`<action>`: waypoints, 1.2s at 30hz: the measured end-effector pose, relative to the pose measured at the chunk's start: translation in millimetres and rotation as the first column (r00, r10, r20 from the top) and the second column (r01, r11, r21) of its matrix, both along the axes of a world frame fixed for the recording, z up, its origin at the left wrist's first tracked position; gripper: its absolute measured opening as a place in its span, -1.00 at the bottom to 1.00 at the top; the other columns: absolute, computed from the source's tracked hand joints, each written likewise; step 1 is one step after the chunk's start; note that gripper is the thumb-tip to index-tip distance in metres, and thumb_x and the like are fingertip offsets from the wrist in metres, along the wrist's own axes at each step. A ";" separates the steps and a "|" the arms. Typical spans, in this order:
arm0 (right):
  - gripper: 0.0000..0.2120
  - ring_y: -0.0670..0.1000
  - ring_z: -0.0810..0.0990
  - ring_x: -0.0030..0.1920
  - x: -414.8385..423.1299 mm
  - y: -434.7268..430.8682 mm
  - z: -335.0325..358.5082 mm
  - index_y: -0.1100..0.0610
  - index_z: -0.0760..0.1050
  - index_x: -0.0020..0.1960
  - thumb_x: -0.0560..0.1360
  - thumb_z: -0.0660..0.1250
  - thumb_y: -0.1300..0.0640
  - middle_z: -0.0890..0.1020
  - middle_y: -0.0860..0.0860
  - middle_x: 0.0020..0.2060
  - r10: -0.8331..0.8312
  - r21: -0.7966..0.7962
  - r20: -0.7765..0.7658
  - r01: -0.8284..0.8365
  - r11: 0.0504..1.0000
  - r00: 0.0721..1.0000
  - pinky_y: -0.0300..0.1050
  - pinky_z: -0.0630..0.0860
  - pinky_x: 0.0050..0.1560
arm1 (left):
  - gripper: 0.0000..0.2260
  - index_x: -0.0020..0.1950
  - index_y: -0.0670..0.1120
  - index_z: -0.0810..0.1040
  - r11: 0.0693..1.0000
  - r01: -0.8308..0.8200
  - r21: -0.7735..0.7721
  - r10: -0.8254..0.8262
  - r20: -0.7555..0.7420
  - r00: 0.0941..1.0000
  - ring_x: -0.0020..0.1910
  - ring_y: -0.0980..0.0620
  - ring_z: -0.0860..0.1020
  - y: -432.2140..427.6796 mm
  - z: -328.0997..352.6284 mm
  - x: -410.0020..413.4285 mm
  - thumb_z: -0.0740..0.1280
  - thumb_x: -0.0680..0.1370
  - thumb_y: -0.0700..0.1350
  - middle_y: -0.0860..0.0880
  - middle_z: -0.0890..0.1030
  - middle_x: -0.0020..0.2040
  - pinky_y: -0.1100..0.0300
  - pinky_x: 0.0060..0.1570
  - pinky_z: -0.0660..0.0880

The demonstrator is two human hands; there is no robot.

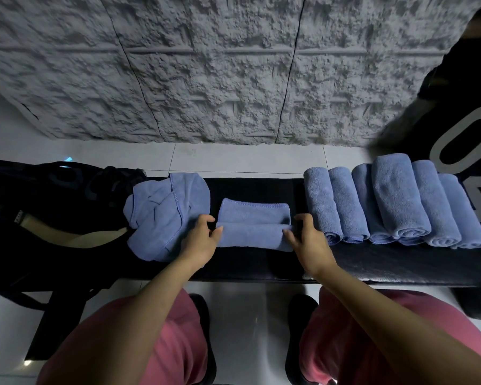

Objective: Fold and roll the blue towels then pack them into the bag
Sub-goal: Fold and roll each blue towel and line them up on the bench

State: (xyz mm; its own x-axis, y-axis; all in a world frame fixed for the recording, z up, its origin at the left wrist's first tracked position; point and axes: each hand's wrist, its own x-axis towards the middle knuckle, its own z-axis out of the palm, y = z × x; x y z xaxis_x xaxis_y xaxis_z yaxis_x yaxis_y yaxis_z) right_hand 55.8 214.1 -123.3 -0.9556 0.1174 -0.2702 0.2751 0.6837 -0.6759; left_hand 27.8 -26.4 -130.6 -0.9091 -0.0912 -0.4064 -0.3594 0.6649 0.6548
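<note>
A blue towel lies half rolled on the black bench, its near part a roll and its far part still flat. My left hand pinches the roll's left end. My right hand pinches its right end. To the left lies a crumpled pile of unfolded blue towels. On the right, several finished blue rolls lie side by side, one stacked on top of the others. A black bag sits at the bench's left end with its mouth open.
A rough grey wall rises behind the bench, with white floor tiles below it. A black object with white lettering stands at the far right. My knees in pink shorts are close to the bench's front edge.
</note>
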 end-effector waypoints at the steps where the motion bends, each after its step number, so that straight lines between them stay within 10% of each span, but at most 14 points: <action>1: -0.67 0.17 0.55 -0.04 0.1 0.1 -0.1 0.06 0.27 0.19 0.54 0.25 -0.07 0.58 0.11 -0.04 0.003 0.009 0.013 -0.003 1.000 1.000 0.06 0.50 -0.06 | -0.73 0.21 -0.05 0.35 1.000 -0.008 -0.017 0.009 0.019 1.000 -0.13 -0.09 0.54 -0.2 0.5 -0.1 0.22 0.58 0.04 -0.08 0.53 -0.13 -0.03 -0.05 0.54; 5: -0.74 0.12 0.54 -0.16 -0.2 0.2 5.5 0.05 0.29 0.01 0.51 0.29 -0.07 0.55 0.03 -0.14 0.043 0.120 -0.011 -0.041 0.992 0.999 0.00 0.47 -0.21 | -0.77 0.11 -0.03 0.37 0.999 0.001 -0.040 0.000 0.026 1.000 -0.08 -0.07 0.56 -0.5 1.1 1.4 0.28 0.55 0.05 -0.03 0.53 -0.13 0.03 -0.08 0.53; 12: -0.92 0.13 0.58 -0.30 4.2 -6.9 2.1 0.09 0.54 -0.12 0.42 0.35 0.23 0.55 -0.01 -0.19 0.400 0.485 -0.309 -0.219 0.847 0.863 -0.07 0.42 -0.53 | -0.95 -0.13 -0.05 0.61 0.952 0.202 -0.232 -0.287 -0.432 0.855 -0.05 0.01 0.48 -0.6 3.4 2.8 0.40 0.48 -0.09 0.07 0.57 -0.12 0.09 -0.08 0.49; 16: -0.81 0.05 0.55 -0.17 6.1 -3.5 -2.5 0.10 0.55 -0.03 0.39 0.37 0.05 0.57 -0.05 -0.11 0.521 0.585 -0.296 -0.279 0.762 0.800 -0.10 0.47 -0.49 | -0.52 0.23 -0.01 0.53 0.857 0.353 -0.375 -0.459 -0.246 0.853 0.18 0.04 0.39 -1.4 10.9 5.7 0.44 0.38 0.16 0.12 0.49 0.17 0.12 0.17 0.36; 19: -0.44 0.10 0.54 -0.04 6.9 -3.4 -4.0 0.13 0.50 0.18 0.23 0.48 -0.01 0.56 0.00 0.02 0.564 0.643 -0.164 -0.346 0.683 0.809 -0.05 0.54 -0.26 | -0.38 0.44 0.04 0.26 0.759 0.426 -0.493 -0.537 -0.104 0.837 0.31 0.03 0.29 3.5 7.8 9.2 0.44 0.44 -0.03 0.11 0.31 0.35 0.08 0.30 0.28; 24: -0.28 0.13 0.55 -0.19 0.7 -6.6 -7.0 0.13 0.41 0.27 0.15 0.51 0.02 0.61 0.04 -0.15 0.564 0.712 -0.199 -0.277 0.645 0.802 -0.04 0.51 -0.30 | -0.48 0.28 0.18 0.19 0.951 0.229 -0.206 -0.251 -0.086 0.964 0.16 -0.13 0.48 -2.1 2.5 3.2 0.41 0.46 -0.09 -0.03 0.45 0.22 -0.05 0.16 0.47; 30: -0.60 0.12 0.57 -0.14 7.1 -6.7 -0.8 0.08 0.43 0.12 0.43 0.31 -0.17 0.62 0.03 -0.18 0.578 0.615 -0.147 -0.383 0.689 0.803 -0.08 0.40 -0.35 | -0.70 0.31 -0.02 0.34 0.982 0.182 -0.040 -0.177 0.108 0.978 0.11 -0.06 0.50 -1.1 6.4 -0.8 0.16 0.61 0.03 -0.06 0.50 0.18 0.07 -0.04 0.54; 36: -0.68 0.17 0.57 -0.12 7.1 -12.8 8.3 0.10 0.34 0.07 0.56 0.15 -0.16 0.60 0.09 -0.15 0.477 0.309 0.077 -0.476 0.823 0.875 -0.09 0.34 -0.25 | -0.57 0.08 -0.19 0.44 0.973 -0.205 0.109 0.192 0.121 0.974 -0.19 -0.12 0.61 7.9 12.6 4.1 0.26 0.52 0.18 -0.17 0.61 -0.12 -0.02 -0.19 0.60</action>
